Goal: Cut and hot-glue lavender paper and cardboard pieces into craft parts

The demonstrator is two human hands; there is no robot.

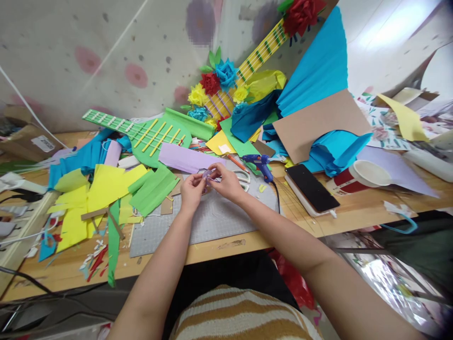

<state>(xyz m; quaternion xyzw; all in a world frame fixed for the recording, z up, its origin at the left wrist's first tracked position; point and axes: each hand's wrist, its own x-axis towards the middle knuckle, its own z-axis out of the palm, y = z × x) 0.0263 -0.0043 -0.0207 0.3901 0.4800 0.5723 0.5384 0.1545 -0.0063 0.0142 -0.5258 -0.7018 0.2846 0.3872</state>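
Both hands meet over the grey cutting mat, pinching a small piece of light purple paper between them. My left hand grips it from the left with closed fingers. From the right, the fingertips of my right hand press on the same piece. Just behind the hands lies a wider strip of purple crepe paper. White-handled scissors rest on the mat beside my right hand, partly hidden by it. A blue hot glue gun lies farther right, its cord trailing over the mat.
A green paper guitar and a flower-covered yellow one stand behind. Yellow crepe paper and green crepe paper lie at left. A phone and a tipped paper cup are at right.
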